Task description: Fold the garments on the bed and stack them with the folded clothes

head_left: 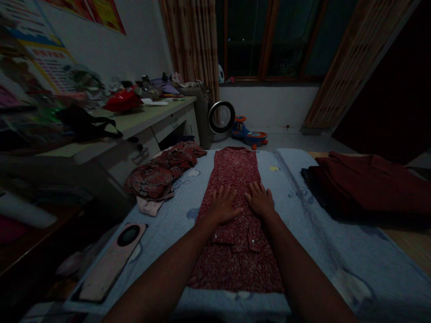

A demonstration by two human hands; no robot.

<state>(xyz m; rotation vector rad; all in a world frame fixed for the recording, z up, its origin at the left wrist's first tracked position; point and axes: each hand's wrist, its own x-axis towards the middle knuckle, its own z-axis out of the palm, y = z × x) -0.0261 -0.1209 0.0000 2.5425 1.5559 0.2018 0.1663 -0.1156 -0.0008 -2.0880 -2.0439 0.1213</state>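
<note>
Both hands, left hand [222, 205] and right hand [260, 198], press flat with fingers spread on the red floral garment [235, 188] laid along the bed [303, 224]; crumpled clothes [158, 175] left, dark red cloth [367, 184] right, phone [111, 262] near.

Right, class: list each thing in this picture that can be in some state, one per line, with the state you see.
Red floral dress: folded into a long strip, lying flat on the blanket.
Left hand: open, palm flat on the dress.
Right hand: open, palm flat on the dress.
Patterned garment: crumpled, unfolded.
Dark red cloth: loosely piled.
Phone: face down.
Blanket: spread out.
</note>
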